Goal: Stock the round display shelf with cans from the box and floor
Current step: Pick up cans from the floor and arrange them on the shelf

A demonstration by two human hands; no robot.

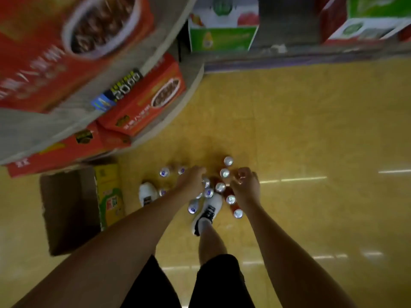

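Head view, looking straight down: pickup step, by my reading. Left hand [191, 181] and right hand [245, 186] reach into cluster of silver-topped red cans [220, 187] upright on yellow floor [311, 130]; fingers curled, grasp unclear. Next: firm grip, lift to grey round display shelf [193, 85]. Open brown cardboard box [69, 210] stands left.

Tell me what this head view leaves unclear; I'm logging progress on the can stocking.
- Left hand: its back faces the camera and hides the fingers, so any grip is unclear.
- Cans on the floor: only tops show; labels unreadable, and hands and a shoe cover some, so no exact count.
- Cardboard box: interior dark, contents unknown.
- Round display shelf: blurred, cut off by the left edge.
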